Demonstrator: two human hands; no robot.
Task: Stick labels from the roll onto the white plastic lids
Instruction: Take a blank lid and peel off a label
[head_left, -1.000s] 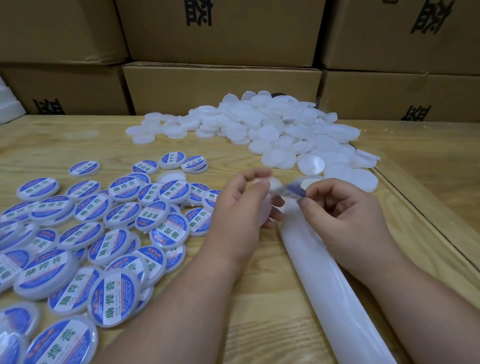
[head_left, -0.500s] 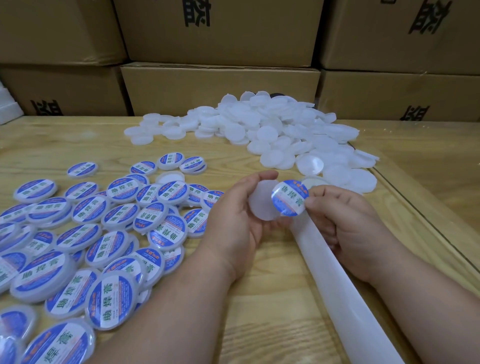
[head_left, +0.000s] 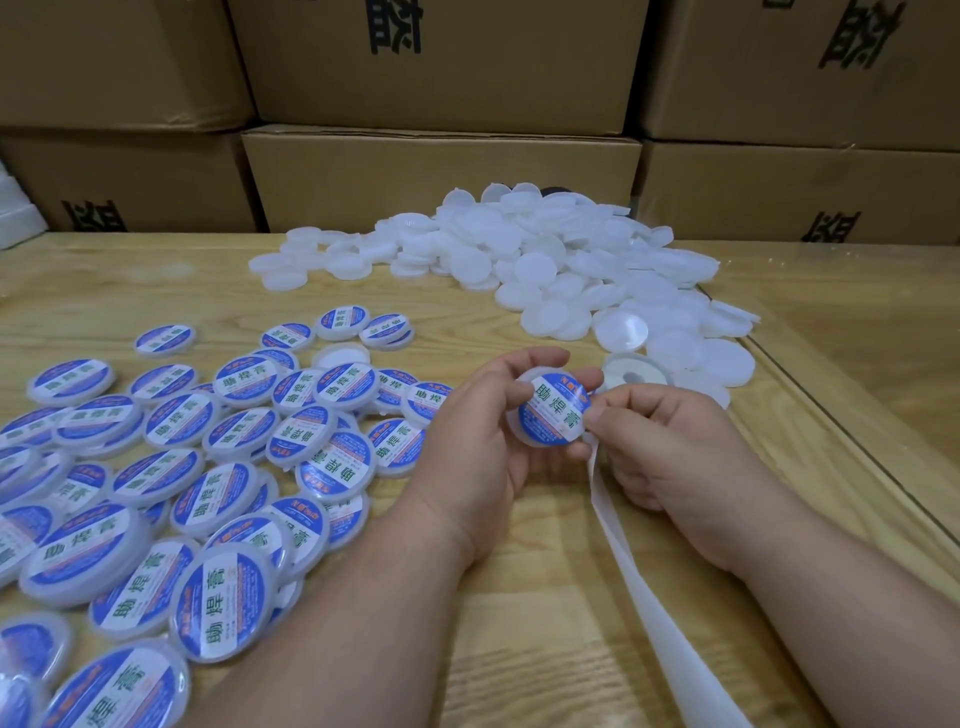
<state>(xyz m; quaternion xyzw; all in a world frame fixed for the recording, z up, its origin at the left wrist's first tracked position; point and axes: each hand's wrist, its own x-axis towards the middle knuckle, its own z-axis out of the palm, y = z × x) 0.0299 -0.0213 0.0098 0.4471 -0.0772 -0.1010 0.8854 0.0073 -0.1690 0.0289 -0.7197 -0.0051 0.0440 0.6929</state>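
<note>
The blue label (head_left: 554, 412) that was only touching the lid's edge a moment ago now lies flat on the white lid (head_left: 524, 434), which the left hand (head_left: 483, 441) grips above the counter (head_left: 519, 623) while the right hand (head_left: 660, 447) pinches its edge, so this lid looks done.

- Two hands: left hand (head_left: 480, 441), right hand (head_left: 670, 457).
- One lid (head_left: 551, 410) held between them, with one label on it.
- One white backing strip (head_left: 644, 597).
- Roughly forty labelled lids (head_left: 208, 457) on the tabletop (head_left: 519, 597); exact count unclear.
- Unlabelled white lids (head_left: 545, 265): one heap, too many to count.
- Six cardboard boxes (head_left: 441, 182) in view.
</note>
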